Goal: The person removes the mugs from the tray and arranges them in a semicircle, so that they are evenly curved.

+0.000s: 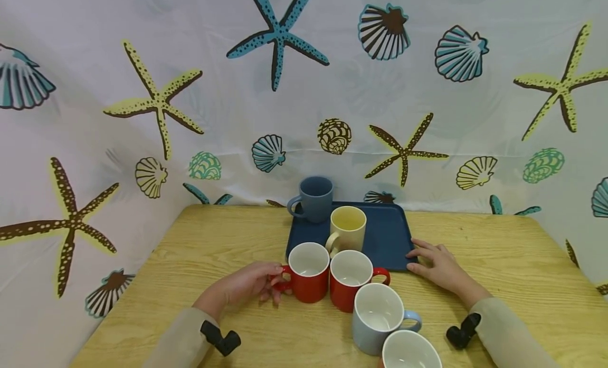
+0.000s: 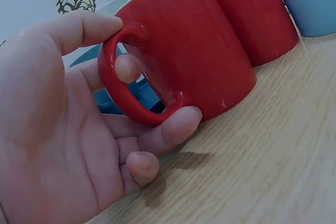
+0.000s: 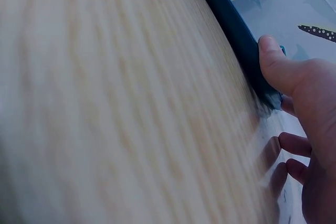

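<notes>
My left hand [image 1: 252, 284] holds the handle of a red mug [image 1: 311, 288] with a white inside. In the left wrist view a finger passes through the mug's handle [image 2: 109, 72], with the thumb on top. The mug stands on the table, in front of a dark blue tray [image 1: 386, 241]. A blue mug [image 1: 317, 200] and a pale yellow mug [image 1: 353, 236] stand upright on the tray. My right hand [image 1: 439, 266] pinches the tray's near right corner. In the right wrist view its thumb [image 3: 272, 56] presses the tray's side [image 3: 231, 24].
Right of the held mug stands a second red mug [image 1: 343, 294], then a light blue mug [image 1: 370, 328] nearer me. Another mug [image 1: 410, 352] is cut off by the bottom edge. Behind the wooden table [image 1: 228, 230] hangs a shell-and-starfish patterned cloth [image 1: 332, 93].
</notes>
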The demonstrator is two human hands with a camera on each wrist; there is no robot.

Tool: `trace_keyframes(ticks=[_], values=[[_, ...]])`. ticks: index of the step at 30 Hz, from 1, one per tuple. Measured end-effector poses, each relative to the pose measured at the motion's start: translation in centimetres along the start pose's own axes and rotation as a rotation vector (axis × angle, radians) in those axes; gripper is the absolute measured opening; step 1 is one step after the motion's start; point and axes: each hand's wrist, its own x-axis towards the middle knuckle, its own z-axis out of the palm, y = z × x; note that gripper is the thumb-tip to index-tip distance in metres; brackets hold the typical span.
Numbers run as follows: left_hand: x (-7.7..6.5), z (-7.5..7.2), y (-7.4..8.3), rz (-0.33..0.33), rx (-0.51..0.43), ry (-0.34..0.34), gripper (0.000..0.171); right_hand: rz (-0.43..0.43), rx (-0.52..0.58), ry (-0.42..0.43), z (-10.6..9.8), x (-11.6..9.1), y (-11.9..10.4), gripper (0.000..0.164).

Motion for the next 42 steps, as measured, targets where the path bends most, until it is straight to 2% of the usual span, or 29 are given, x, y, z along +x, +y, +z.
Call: trace_keyframes(ticks=[5,11,14,19,24,28,38,42], values=[[0.2,-0.4,0.1,-0.028,0.0,0.025,0.033,-0.005,0.0,0.003,-0.1,0.0,0.1,0.037],[0.0,-0.9,0.7,-0.049,0.153,0.155,0.038,-0.009,0.007,0.004,0.1,0.0,0.2,0.036],[0.1,-1.2,1.0,-0.046,0.208,0.187,0.043,-0.016,0.006,0.012,0.1,0.1,0.3,0.035],[0.9,-1.3,1.4,-0.039,0.273,0.254,0.049,-0.022,-0.001,0.016,0.1,0.1,0.3,0.035],[2.2,-1.2,2.0,-0.048,0.296,0.307,0.051,-0.008,-0.001,0.01,0.1,0.0,0.2,0.037],[3.5,-0.9,2.7,-0.042,0.297,0.306,0.057,-0.004,-0.001,0.004,0.2,0.0,0.1,0.037],[6.2,-0.6,3.6,-0.005,0.233,0.223,0.06,0.002,0.003,0.0,0.3,-0.1,0.1,0.038],[7.2,-0.3,3.8,-0.014,0.226,0.195,0.059,-0.009,0.0,0.013,0.3,0.0,0.2,0.036]])
